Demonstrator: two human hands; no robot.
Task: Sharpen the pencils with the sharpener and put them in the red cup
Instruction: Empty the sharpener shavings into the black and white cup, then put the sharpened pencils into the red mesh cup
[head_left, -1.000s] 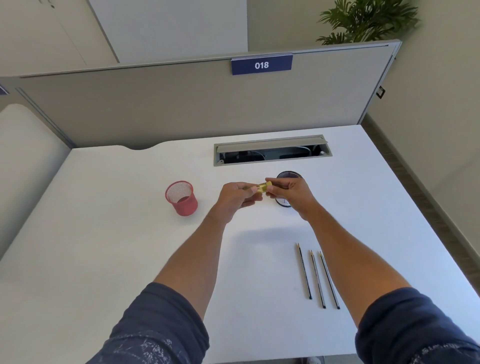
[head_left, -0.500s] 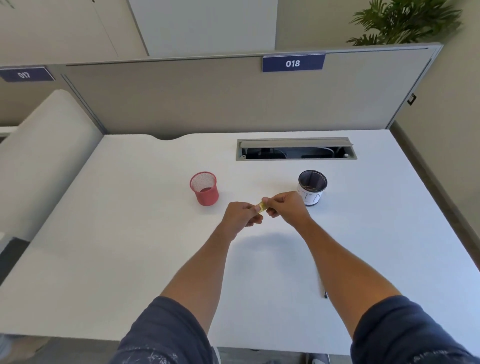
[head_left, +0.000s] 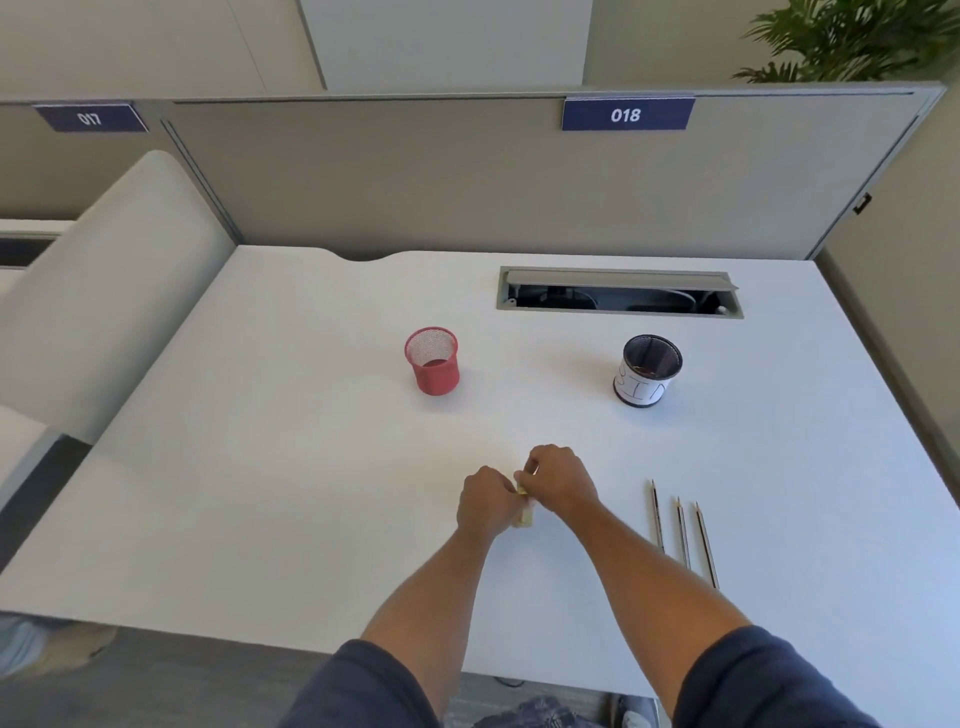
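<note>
Yellow plastic shows between my two hands: the sharpener (head_left: 524, 506), pinched from both sides by my left hand (head_left: 488, 501) and right hand (head_left: 561, 480) low over the middle of the white table (head_left: 260, 467). Three pencils (head_left: 681, 532) lie side by side toward the right edge. Nearer the back edge stand the red cup (head_left: 432, 361) and, well apart, a black mesh cup (head_left: 647, 370).

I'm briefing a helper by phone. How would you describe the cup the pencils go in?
On the white desk, look below the grey divider, left of the cable slot. The red cup is bare mesh; the black cup wears a white label.
</note>
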